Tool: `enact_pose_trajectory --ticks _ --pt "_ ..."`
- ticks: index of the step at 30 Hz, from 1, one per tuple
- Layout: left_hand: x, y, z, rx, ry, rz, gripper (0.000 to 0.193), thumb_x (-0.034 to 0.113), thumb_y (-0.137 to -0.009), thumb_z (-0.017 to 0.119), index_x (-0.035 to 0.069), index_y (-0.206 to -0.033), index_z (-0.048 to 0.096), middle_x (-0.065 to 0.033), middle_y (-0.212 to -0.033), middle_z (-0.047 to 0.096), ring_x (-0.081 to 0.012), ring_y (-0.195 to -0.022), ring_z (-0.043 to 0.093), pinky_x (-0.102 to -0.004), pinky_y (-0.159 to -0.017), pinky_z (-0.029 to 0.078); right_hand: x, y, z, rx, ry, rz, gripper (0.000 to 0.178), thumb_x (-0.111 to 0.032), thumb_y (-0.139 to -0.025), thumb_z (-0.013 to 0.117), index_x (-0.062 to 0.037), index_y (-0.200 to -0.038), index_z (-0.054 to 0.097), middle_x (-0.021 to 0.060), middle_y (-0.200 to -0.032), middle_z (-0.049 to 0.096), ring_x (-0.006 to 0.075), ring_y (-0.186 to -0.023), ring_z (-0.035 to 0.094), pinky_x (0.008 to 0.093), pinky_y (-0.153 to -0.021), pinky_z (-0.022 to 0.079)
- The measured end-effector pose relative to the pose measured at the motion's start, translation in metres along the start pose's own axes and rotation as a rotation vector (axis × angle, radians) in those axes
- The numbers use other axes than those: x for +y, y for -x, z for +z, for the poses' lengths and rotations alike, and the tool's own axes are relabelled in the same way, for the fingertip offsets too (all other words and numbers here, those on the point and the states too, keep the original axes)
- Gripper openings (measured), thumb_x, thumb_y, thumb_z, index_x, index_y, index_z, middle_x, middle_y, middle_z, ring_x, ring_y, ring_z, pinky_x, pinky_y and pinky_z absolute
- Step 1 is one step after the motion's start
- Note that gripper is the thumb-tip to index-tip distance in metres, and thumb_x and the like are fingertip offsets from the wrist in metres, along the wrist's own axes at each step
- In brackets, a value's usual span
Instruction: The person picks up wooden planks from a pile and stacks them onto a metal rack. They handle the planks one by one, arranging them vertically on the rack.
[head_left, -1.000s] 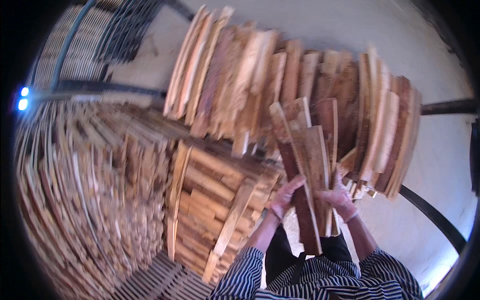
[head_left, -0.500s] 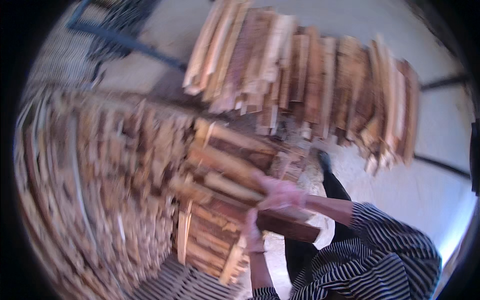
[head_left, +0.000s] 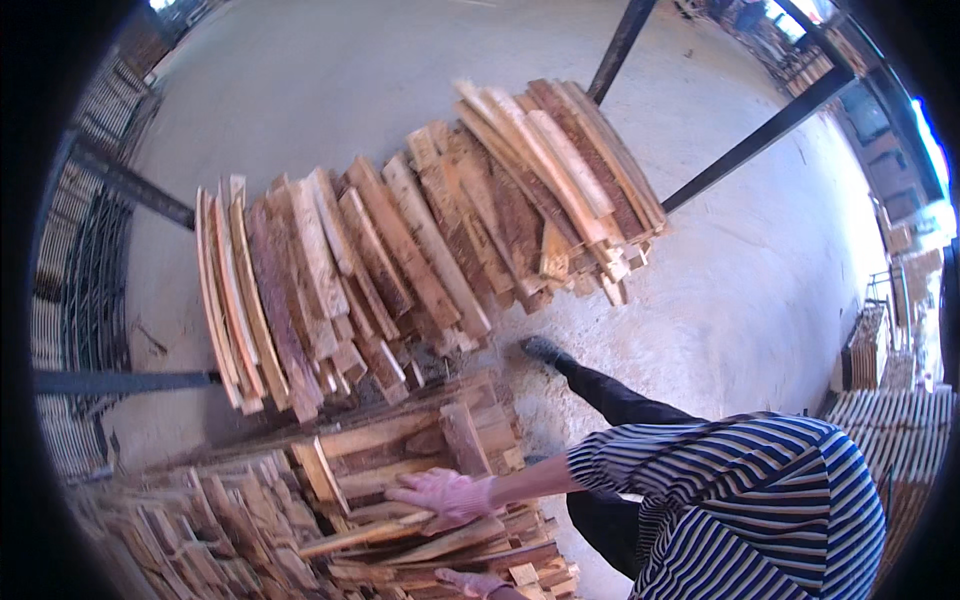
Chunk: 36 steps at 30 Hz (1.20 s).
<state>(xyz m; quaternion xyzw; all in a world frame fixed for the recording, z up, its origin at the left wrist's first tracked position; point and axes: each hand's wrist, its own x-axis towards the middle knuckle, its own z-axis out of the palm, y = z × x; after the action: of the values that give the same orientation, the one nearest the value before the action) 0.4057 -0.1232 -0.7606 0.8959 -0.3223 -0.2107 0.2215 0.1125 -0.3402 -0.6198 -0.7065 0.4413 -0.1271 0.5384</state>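
Observation:
My right hand (head_left: pixel 446 497), in a pink knitted glove, lies over a stack of wooden boards (head_left: pixel 385 535) at the lower middle. Its fingers stretch leftward, open, over the light boards. Close to the lower edge is my left hand (head_left: pixel 474 582), also gloved in pink and partly cut off by the picture's edge; its visible fingers lie flat along the boards, open. A short brown board (head_left: pixel 464 440) lies across other pieces just above my right hand. Beside it, a narrow pale slat (head_left: pixel 320 474) leans at an angle.
A long row of rough boards (head_left: pixel 420 250) lies across a rack with dark metal bars (head_left: pixel 745 140). Many stacked wood pieces (head_left: pixel 210 545) fill the lower left. My foot (head_left: pixel 545 349) stands on the concrete floor (head_left: pixel 690 310). More slatted stacks (head_left: pixel 890 430) stand at right.
Both hands were around short wood pieces above the stack; now they rest with fingers extended on boards there. The view has turned, so the board row appears further left and lower.

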Motion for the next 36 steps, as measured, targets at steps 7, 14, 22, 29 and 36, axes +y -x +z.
enact_pose_trajectory --ticks 7,14,22,29,36 --pt "0.199 0.082 0.08 0.234 -0.082 0.264 0.064 0.027 -0.102 0.055 -0.002 -0.153 0.032 -0.0185 -0.159 0.035 -0.0306 -0.14 0.043 -0.0383 -0.117 0.036 0.214 0.229 -0.184 0.943 0.374 0.721 0.081 -0.046 -0.089 0.063 -0.0062 -0.153 0.034 0.0264 -0.156 0.033 0.0418 -0.146 0.032 0.049 -0.12 0.026" --pt "0.423 0.298 0.244 -1.347 0.545 -0.384 0.059 0.037 -0.103 0.053 0.004 -0.15 0.04 -0.014 -0.151 0.044 -0.0302 -0.133 0.048 -0.0445 -0.113 0.037 0.326 0.377 -0.333 1.439 0.258 1.175 0.074 -0.033 -0.085 0.07 -0.0096 -0.148 0.04 0.0257 -0.15 0.04 0.0418 -0.14 0.039 0.0475 -0.115 0.035" --pt "0.47 0.399 0.446 -1.805 0.67 -0.776 0.092 0.075 -0.086 0.057 0.012 -0.15 0.036 -0.0108 -0.14 0.049 -0.0274 -0.117 0.053 -0.046 -0.098 0.045 0.33 0.375 -0.38 1.244 -0.156 0.943 0.069 -0.049 -0.089 0.067 -0.0043 -0.138 0.048 0.0208 -0.132 0.054 0.0347 -0.126 0.053 0.0448 -0.106 0.043" --pt "0.463 0.326 0.453 -1.638 0.589 -0.892 0.091 0.081 -0.083 0.052 0.021 -0.15 0.038 -0.0074 -0.149 0.045 -0.0293 -0.132 0.046 -0.0598 -0.108 0.038 0.302 0.286 -0.399 1.067 -0.031 1.204 0.093 -0.045 -0.072 0.081 -0.0039 -0.144 0.037 0.0213 -0.136 0.046 0.0412 -0.125 0.048 0.0491 -0.103 0.043" --pt "0.591 0.292 0.357 -1.481 0.34 -0.366 0.089 0.082 -0.086 0.048 0.01 -0.138 0.053 -0.0105 -0.131 0.061 -0.0274 -0.115 0.06 -0.0398 -0.1 0.05 0.34 0.285 -0.412 1.373 -0.883 0.811 0.098 -0.047 -0.074 0.082 -0.0031 -0.149 0.036 0.0203 -0.141 0.05 0.03 -0.128 0.051 0.0387 -0.106 0.043"
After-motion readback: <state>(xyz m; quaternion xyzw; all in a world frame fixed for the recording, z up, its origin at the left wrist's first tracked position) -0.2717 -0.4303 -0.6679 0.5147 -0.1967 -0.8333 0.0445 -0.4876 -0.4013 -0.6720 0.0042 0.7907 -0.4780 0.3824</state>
